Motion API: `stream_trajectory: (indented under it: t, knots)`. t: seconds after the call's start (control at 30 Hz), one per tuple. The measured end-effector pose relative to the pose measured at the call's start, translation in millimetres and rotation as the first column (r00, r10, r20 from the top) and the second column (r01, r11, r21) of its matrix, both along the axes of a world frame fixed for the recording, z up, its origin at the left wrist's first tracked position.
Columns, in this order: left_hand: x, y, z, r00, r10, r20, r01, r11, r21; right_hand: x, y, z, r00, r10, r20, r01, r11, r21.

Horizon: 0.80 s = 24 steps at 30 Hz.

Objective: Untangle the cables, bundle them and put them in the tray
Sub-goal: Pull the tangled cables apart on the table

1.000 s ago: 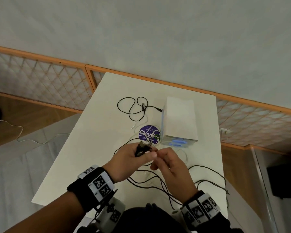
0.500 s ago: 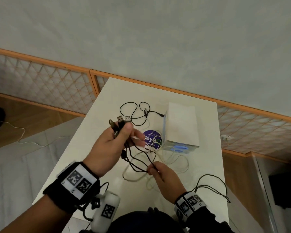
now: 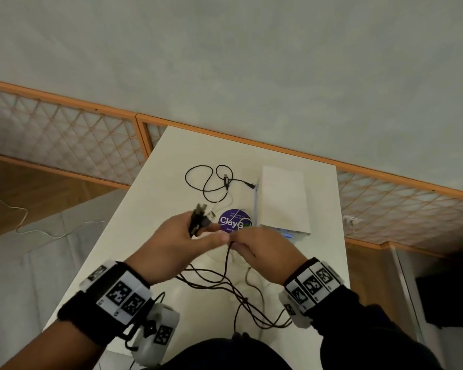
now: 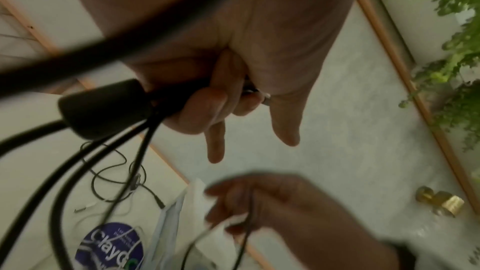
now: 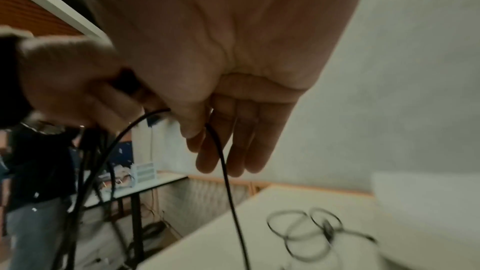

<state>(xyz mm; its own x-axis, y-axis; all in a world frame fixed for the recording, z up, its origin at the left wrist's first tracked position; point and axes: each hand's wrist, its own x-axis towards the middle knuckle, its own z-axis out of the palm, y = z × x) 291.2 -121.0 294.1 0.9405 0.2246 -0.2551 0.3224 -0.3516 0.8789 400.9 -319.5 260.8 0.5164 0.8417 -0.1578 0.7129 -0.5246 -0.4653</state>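
- Left hand (image 3: 171,244) clutches black cable plugs (image 3: 198,217) over the white table's (image 3: 145,209) middle.
- Right hand (image 3: 262,249) pinches one thin black cable (image 3: 229,257) just beside it.

black cables (image 3: 225,284): tangled, held above table | tray (image 3: 282,200): white, far-right
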Motion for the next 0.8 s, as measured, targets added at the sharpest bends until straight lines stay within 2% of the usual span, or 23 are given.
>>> stream_trajectory:
  t: [0.07, 0.13, 0.2, 0.27, 0.33, 0.4, 0.5, 0.57, 0.7, 0.8]
  knots:
    - [2, -11, -3, 0.992, -0.119, -0.034, 0.121, 0.99, 0.072, -1, 10, 25, 0.998, 0.023, 0.055, -0.025, 0.999, 0.026]
    - [1, -20, -2, 0.982, -0.182, -0.04, 0.184, 0.982, 0.045, 1, 16, 41, 0.994, 0.008, 0.108, -0.014, 0.998, 0.057]
    - [-2, -24, -1, 0.98, -0.196, -0.021, 0.196, 0.981, 0.006, 8, 16, 47, 0.994, -0.038, 0.102, 0.027, 0.994, 0.106]
    - [-4, -23, -2, 0.994, -0.111, 0.022, 0.112, 0.993, -0.042, 17, 13, 47, 0.993, -0.099, 0.071, 0.088, 0.986, 0.143]
    - [-3, -21, -3, 0.997, 0.033, 0.069, -0.024, 0.991, -0.133, 24, 6, 45, 0.989, -0.133, 0.063, 0.123, 0.981, 0.149]
    - [-2, -20, -2, 0.987, 0.122, 0.108, -0.098, 0.974, -0.206, 24, 1, 45, 0.993, -0.087, 0.077, 0.078, 0.99, 0.118]
    - [-3, -23, -1, 0.987, 0.082, 0.137, -0.051, 0.974, -0.22, 11, 4, 45, 0.991, 0.045, 0.124, -0.054, 0.997, 0.064]
    - [-2, -25, -4, 0.988, 0.04, 0.147, -0.011, 0.981, -0.191, 6, 9, 43, 0.985, 0.079, 0.155, -0.091, 0.994, 0.066]
    - [-2, -23, -7, 0.986, -0.037, 0.165, 0.056, 0.992, -0.114, 7, 9, 44, 0.984, 0.047, 0.172, -0.061, 0.995, 0.076]
    - [-4, -20, -2, 0.972, 0.044, 0.232, -0.004, 0.985, -0.17, 12, 3, 44, 0.993, -0.023, 0.118, 0.008, 0.993, 0.121]
